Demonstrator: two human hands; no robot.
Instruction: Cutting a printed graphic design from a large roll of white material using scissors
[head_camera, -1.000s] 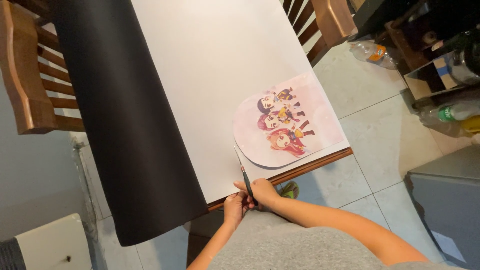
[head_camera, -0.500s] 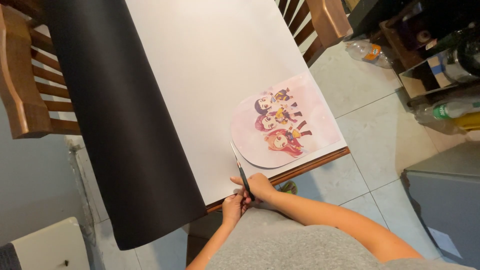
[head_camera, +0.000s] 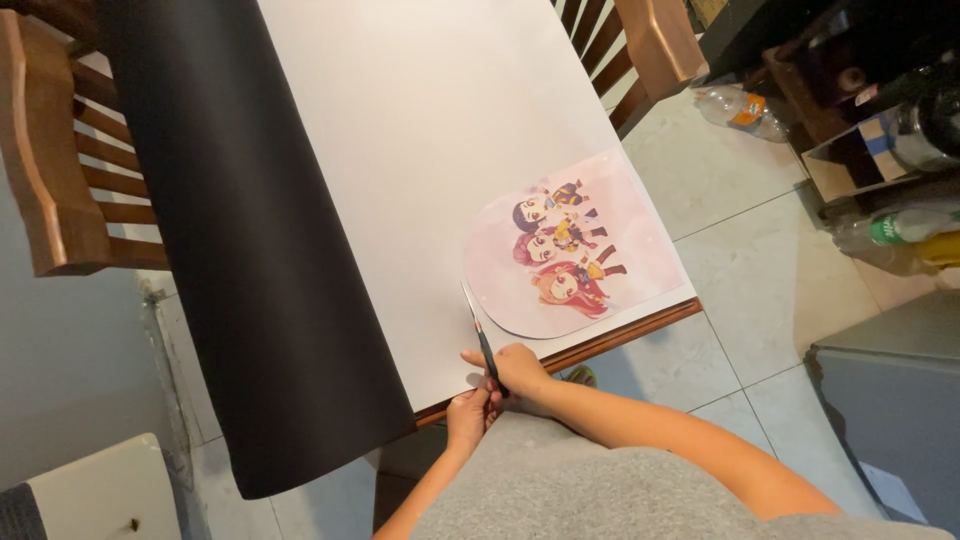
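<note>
Compared with a second ago, the scene has barely changed: the two hands stay at the near edge of the table, and the dark-handled scissors (head_camera: 480, 335) keep pointing up along the left rim of the picture, their tips perhaps slightly further along it.

The right hand (head_camera: 520, 368) is clenched around the handles of the scissors, fingers curled tight, with the narrow blades lying flat on the large white paper sheet (head_camera: 430, 130) and reaching to the curved edge of the pink printed picture of cartoon figures (head_camera: 570, 250). Whether the blades are parted or together cannot be told; they look like a single thin line. The left hand (head_camera: 470, 415) is just below and beside the right, fingers bent at the near edge of the sheet, apparently pinching the paper there.

The white sheet covers the brown wooden table (head_camera: 640, 332); a wide black sheet (head_camera: 250, 250) lies along its left side and hangs over the table's near edge.
</note>
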